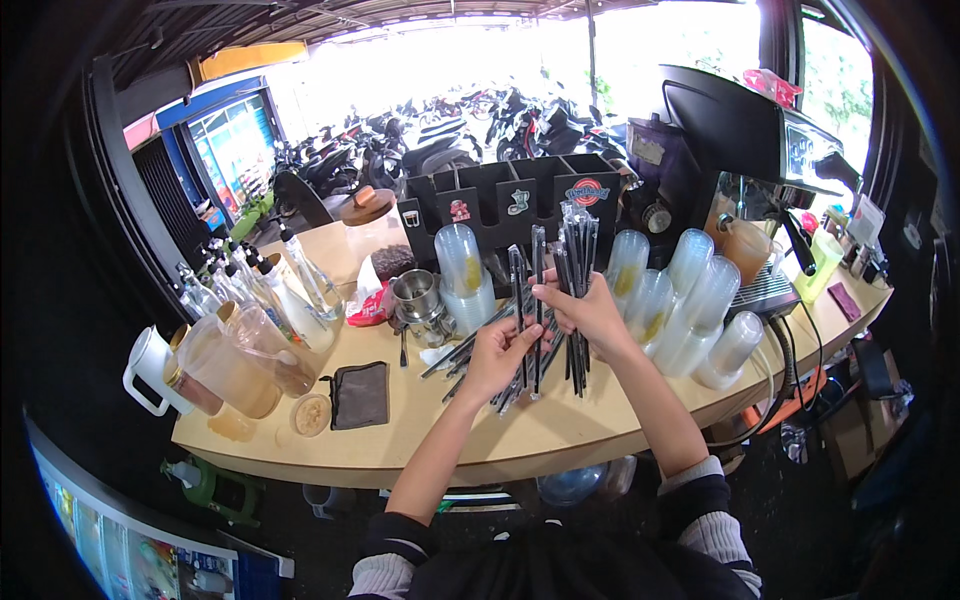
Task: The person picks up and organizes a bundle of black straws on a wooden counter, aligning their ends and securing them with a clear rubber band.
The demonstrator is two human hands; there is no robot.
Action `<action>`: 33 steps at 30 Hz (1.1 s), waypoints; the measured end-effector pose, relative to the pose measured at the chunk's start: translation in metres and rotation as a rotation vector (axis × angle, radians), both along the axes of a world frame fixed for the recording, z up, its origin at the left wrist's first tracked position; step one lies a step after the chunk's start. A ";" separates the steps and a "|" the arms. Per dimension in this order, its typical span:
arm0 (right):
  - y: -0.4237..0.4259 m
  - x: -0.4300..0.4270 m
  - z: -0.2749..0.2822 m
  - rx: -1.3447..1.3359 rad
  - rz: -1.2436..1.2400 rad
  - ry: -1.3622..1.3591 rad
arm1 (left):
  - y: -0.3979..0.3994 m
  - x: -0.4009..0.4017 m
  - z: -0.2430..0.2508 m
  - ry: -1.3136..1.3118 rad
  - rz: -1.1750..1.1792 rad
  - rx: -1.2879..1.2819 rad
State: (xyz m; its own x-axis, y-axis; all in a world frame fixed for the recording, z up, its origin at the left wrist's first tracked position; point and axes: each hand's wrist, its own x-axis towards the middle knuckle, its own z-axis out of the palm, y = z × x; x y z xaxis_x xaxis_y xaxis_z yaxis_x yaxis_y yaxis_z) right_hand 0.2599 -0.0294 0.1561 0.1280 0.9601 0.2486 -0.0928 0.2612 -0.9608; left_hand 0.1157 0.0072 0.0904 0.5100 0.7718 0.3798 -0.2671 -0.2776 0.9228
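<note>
My right hand [592, 311] grips an upright bundle of black drinking straws [578, 240] in clear wrappers. Its thumb also touches a single wrapped straw [538, 259], whose lower part runs down to the fingers of my left hand [496, 356]. That left hand is closed around a few more wrapped straws [515, 274]. Beneath both hands, a loose pile of straws [461, 360] lies across the wooden counter [577, 431]. Behind the hands stands a black compartment organizer [480, 196] with small pictures on its front.
Stacked clear plastic cups [469, 281] flank the hands, with more cup stacks [701, 322] at right. An espresso machine [739, 142] and grinder [658, 172] stand behind those. Pitchers [225, 360], bottles [300, 315], a dark cloth [360, 396] and a metal cup [416, 295] occupy the left.
</note>
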 end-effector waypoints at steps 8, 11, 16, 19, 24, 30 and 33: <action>-0.013 0.008 0.004 0.302 -0.164 0.028 | 0.019 -0.014 -0.009 -0.126 0.135 -0.222; -0.017 0.004 0.001 0.364 -0.226 -0.081 | 0.017 -0.017 -0.009 -0.116 0.096 -0.276; -0.011 0.008 -0.012 0.750 -0.173 -0.609 | 0.007 -0.008 0.001 -0.086 -0.035 -0.301; -0.012 0.002 -0.028 0.895 -0.174 -0.721 | 0.006 -0.004 0.003 -0.153 0.005 -0.397; -0.011 0.003 -0.059 0.892 -0.214 -1.110 | 0.000 -0.002 0.030 -0.042 -0.021 -0.409; -0.002 0.006 -0.062 0.800 -0.246 -0.736 | 0.016 0.007 0.012 -0.060 0.109 -0.170; 0.001 0.005 -0.055 0.302 -0.230 -0.139 | 0.011 0.015 0.002 -0.085 0.190 -0.039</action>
State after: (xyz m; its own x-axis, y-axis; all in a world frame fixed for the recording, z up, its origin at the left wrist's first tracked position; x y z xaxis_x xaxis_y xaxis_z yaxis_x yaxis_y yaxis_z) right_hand 0.2644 -0.0281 0.1014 0.2763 0.7913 0.5455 0.1265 0.5327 -0.8368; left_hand 0.1310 0.0180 0.0925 0.3212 0.8659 0.3834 -0.2908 -0.2951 0.9101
